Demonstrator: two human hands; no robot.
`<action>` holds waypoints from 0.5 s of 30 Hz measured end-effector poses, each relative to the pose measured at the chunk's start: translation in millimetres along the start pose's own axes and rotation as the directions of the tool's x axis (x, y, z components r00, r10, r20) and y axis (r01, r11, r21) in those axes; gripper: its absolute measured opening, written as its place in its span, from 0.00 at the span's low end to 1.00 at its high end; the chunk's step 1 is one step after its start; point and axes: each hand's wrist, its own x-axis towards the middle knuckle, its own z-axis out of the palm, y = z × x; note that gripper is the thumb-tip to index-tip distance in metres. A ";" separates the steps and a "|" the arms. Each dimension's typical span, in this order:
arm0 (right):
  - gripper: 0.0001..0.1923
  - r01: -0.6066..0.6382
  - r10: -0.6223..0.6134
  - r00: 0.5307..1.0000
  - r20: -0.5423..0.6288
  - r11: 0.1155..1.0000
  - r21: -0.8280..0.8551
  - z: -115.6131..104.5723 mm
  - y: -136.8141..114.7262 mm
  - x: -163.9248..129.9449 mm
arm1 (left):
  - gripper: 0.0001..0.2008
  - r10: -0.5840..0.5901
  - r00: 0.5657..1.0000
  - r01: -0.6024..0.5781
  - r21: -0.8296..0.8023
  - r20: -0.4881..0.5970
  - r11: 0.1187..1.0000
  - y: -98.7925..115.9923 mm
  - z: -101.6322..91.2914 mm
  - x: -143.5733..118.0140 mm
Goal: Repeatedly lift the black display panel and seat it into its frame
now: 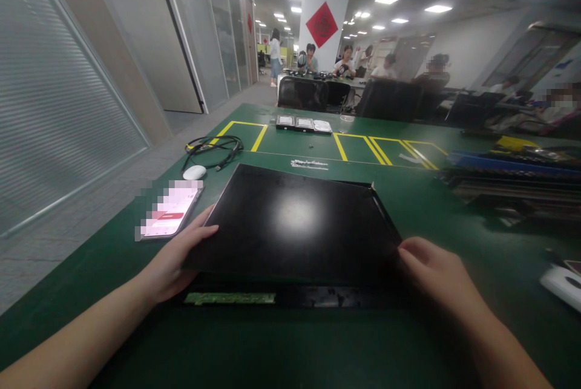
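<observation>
A black, glossy LCD screen panel (336,225) fills the middle of the view, with a ceiling light reflected in it. My left hand (175,259) is closed on its left edge, thumb on top and fingers underneath. At the right edge, my right hand (431,265) is closed with thumb and fingertips on the corner area. Below the panel's near edge shows a dark frame (336,297) carrying a narrow green circuit strip (231,298). More dark edging shows beyond the panel's far right corner. How far the panel sits above the frame, I cannot tell.
A phone (170,213), a white mouse (195,173) and a coiled black cable (213,147) lie at the left. Several hard drives (304,123) sit by yellow tape outlines. Stacked panels (508,177) and a white device (561,286) are right. People sit beyond black chairs (302,94).
</observation>
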 end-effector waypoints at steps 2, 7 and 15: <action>0.15 0.009 -0.009 1.000 -0.001 1.000 -0.014 -0.1 -0.2 -0.1 | 0.34 -0.003 1.000 0.003 0.013 -0.002 1.000 0.3 1.2 -0.2; 0.16 -0.004 0.004 1.000 0.002 0.999 -0.041 0.1 0.0 0.1 | 0.34 0.023 0.999 -0.020 0.053 -0.048 0.998 -0.8 0.9 -0.9; 0.17 -0.019 0.020 1.000 0.016 0.999 -0.031 0.9 -0.8 0.5 | 0.34 0.004 1.000 -0.005 0.091 0.019 0.996 1.2 0.5 -1.2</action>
